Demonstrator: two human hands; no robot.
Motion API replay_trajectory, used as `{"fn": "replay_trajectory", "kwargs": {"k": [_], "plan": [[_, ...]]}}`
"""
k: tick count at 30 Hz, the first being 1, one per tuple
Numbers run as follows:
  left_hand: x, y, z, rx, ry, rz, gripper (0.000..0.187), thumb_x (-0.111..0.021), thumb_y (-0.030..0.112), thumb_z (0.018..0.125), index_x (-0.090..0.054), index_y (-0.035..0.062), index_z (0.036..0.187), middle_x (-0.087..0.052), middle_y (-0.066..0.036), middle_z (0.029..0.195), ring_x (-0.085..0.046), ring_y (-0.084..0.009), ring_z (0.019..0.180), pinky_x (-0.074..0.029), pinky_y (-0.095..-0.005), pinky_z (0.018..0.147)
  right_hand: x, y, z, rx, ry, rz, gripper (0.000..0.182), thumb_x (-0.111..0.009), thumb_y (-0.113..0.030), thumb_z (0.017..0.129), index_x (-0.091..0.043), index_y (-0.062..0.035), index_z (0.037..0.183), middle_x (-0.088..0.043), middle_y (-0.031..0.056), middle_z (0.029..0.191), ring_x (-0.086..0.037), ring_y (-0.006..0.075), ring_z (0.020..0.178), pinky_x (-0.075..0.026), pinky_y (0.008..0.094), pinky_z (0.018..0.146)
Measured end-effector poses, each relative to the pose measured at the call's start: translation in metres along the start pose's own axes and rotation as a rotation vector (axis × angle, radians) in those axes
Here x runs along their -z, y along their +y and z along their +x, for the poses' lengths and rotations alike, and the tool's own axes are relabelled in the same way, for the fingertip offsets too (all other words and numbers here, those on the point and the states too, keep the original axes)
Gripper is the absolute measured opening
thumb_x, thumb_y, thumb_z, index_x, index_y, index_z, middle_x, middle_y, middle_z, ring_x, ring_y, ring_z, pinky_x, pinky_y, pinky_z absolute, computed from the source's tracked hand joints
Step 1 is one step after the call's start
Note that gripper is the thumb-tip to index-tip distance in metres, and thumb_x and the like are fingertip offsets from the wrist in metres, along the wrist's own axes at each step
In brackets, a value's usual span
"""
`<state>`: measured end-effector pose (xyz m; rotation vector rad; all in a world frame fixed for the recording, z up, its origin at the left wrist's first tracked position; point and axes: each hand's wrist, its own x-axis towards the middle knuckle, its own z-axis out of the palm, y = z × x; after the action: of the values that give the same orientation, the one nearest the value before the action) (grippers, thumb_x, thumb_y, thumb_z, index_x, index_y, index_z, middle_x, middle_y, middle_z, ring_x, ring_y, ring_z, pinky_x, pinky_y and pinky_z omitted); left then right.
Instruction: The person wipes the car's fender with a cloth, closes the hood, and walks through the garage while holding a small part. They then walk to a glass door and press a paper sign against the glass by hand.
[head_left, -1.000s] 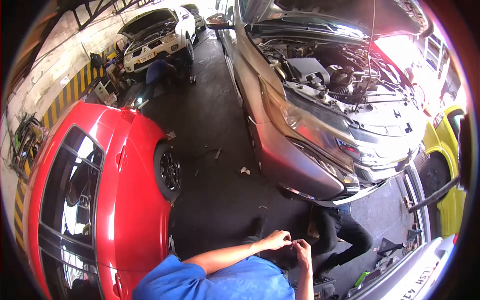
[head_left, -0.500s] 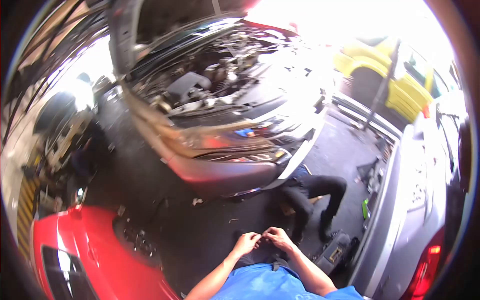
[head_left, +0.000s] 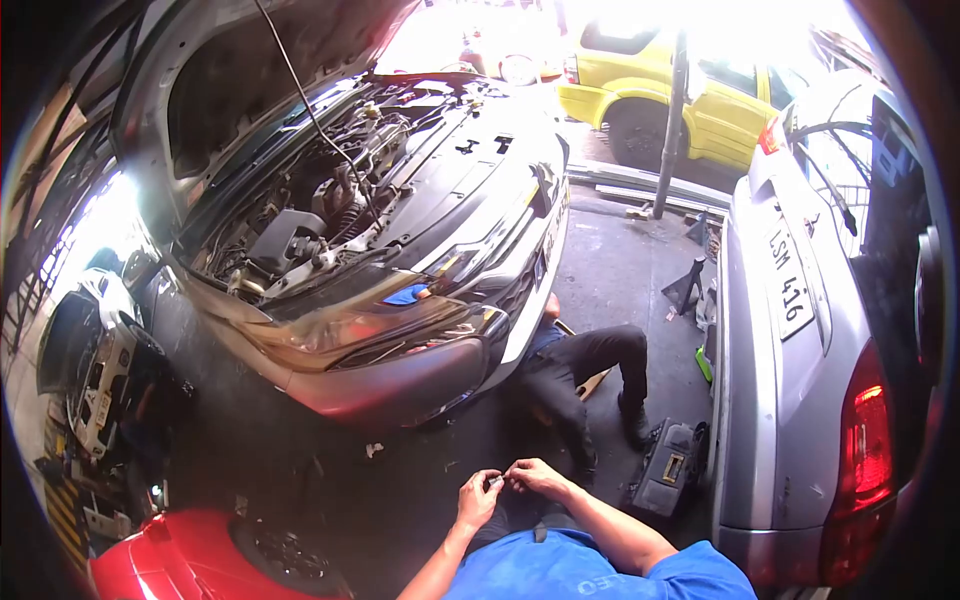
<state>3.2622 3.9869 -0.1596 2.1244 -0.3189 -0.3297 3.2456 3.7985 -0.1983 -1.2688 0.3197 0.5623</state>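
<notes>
My left hand [head_left: 480, 498] and my right hand [head_left: 537, 477] meet in front of my waist, low in the view. The fingers of both are pinched together around a small dark piece [head_left: 497, 480] with a light spot, too small to name. Bent fingers hide most of it. Both forearms reach forward from my blue shirt [head_left: 560, 565]. Beyond the hands stands a car with its hood raised [head_left: 420, 370], its front corner nearest me. A co-worker's dark-trousered legs [head_left: 580, 375] stick out from beside its front bumper, one knee bent up.
A dark toolbox [head_left: 668, 467] lies on the floor to my right, beside the silver car [head_left: 770, 440]. A jack stand [head_left: 685, 287] stands farther back. A red car [head_left: 190, 560] is at lower left, a yellow one [head_left: 735, 120] behind a pole [head_left: 672, 130].
My view has swung right, so the cars sit farther left and the picture is sharper. Both hands stay together at my waist, fingers still pinched.
</notes>
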Motion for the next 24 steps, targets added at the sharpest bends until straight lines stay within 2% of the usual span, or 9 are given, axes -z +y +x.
{"fn": "replay_trajectory", "kwargs": {"k": [2, 6, 7, 10, 11, 13, 16, 21, 24], "plan": [[-0.002, -0.002, 0.0, -0.111, 0.004, 0.068, 0.023, -0.067, 0.02, 0.09, -0.069, 0.0033, 0.106, -0.071, -0.011, 0.091, -0.068, -0.0187, 0.08, -0.054, -0.0317, 0.073, 0.003, 0.006, 0.002, -0.005, 0.001, 0.015, 0.021, -0.056, -0.018, 0.095, -0.066, 0.0003, 0.099, -0.066, 0.0034, 0.081, -0.06, 0.0095, 0.069, -0.051, 0.0233, 0.066], [-0.003, 0.006, -0.004, -0.075, -0.089, 0.076, 0.023, -0.067, 0.019, 0.089, -0.068, 0.0052, 0.107, -0.069, -0.015, 0.103, -0.066, -0.0316, 0.097, -0.052, -0.0387, 0.086, 0.008, 0.011, 0.003, -0.087, 0.041, 0.057, 0.019, -0.057, -0.016, 0.095, -0.065, 0.0002, 0.1, -0.066, 0.0053, 0.081, -0.06, 0.0106, 0.067, -0.051, 0.0243, 0.063], [-0.002, 0.006, -0.003, -0.086, -0.101, 0.088, 0.024, -0.067, 0.02, 0.09, -0.068, 0.005, 0.108, -0.069, -0.014, 0.102, -0.068, -0.0268, 0.092, -0.054, -0.037, 0.082, 0.01, 0.013, 0.003, -0.115, 0.058, 0.078, 0.018, -0.057, -0.015, 0.095, -0.064, 0.0001, 0.101, -0.066, 0.0062, 0.082, -0.061, 0.0111, 0.067, -0.052, 0.0245, 0.064], [-0.007, -0.014, 0.005, 0.211, -0.225, -0.1, 0.026, -0.067, 0.02, 0.092, -0.066, 0.0014, 0.111, -0.069, -0.014, 0.101, -0.069, -0.0198, 0.086, -0.056, -0.0332, 0.077, 0.023, 0.032, 0.006, -0.038, 0.201, 0.205, 0.018, -0.059, -0.016, 0.094, -0.064, 0.0, 0.102, -0.067, 0.008, 0.082, -0.062, 0.0124, 0.064, -0.052, 0.0243, 0.058], [-0.008, -0.023, 0.01, 0.241, -0.243, -0.188, 0.027, -0.066, 0.017, 0.093, -0.064, -0.0004, 0.113, -0.069, -0.013, 0.101, -0.069, -0.0184, 0.085, -0.057, -0.0321, 0.076, 0.031, 0.042, 0.011, -0.025, 0.208, 0.322, 0.018, -0.061, -0.016, 0.094, -0.064, -0.0004, 0.103, -0.068, 0.0092, 0.082, -0.064, 0.0137, 0.063, -0.052, 0.024, 0.056], [-0.008, -0.034, 0.018, 0.315, -0.279, -0.362, 0.027, -0.063, 0.013, 0.096, -0.061, -0.0041, 0.117, -0.068, -0.013, 0.1, -0.067, -0.0155, 0.084, -0.058, -0.0298, 0.074, 0.041, 0.051, 0.011, -0.008, 0.282, 0.356, 0.018, -0.058, -0.017, 0.095, -0.064, -0.0008, 0.102, -0.068, 0.0092, 0.082, -0.064, 0.0146, 0.065, -0.053, 0.0255, 0.059], [-0.002, -0.029, 0.036, 0.441, -0.351, -0.494, 0.029, -0.064, 0.012, 0.095, -0.059, -0.0054, 0.119, -0.068, -0.014, 0.1, -0.067, -0.0175, 0.082, -0.059, -0.0309, 0.075, 0.051, 0.061, 0.009, -0.02, 0.442, 0.366, 0.019, -0.055, -0.018, 0.096, -0.065, -0.0018, 0.1, -0.068, 0.0082, 0.082, -0.066, 0.0153, 0.068, -0.054, 0.0268, 0.062], [-0.018, -0.082, 0.092, 0.552, -0.553, -0.416, 0.031, -0.063, 0.012, 0.096, -0.059, -0.0037, 0.121, -0.067, -0.012, 0.101, -0.067, -0.0159, 0.082, -0.058, -0.0293, 0.073, 0.07, 0.091, 0.025, -0.011, 0.683, 0.556, 0.018, -0.054, -0.018, 0.096, -0.065, -0.0026, 0.095, -0.067, 0.0065, 0.078, -0.063, 0.0129, 0.065, -0.051, 0.0257, 0.059], [-0.057, -0.139, 0.138, 0.472, -0.638, -0.298, 0.036, -0.06, 0.014, 0.097, -0.056, -0.005, 0.127, -0.067, -0.011, 0.096, -0.066, -0.0135, 0.079, -0.057, -0.0279, 0.071, 0.093, 0.145, 0.063, 0.026, 0.751, 0.659, 0.018, -0.055, -0.018, 0.095, -0.064, -0.0026, 0.094, -0.066, 0.0068, 0.078, -0.062, 0.0135, 0.063, -0.051, 0.0269, 0.057]]}}
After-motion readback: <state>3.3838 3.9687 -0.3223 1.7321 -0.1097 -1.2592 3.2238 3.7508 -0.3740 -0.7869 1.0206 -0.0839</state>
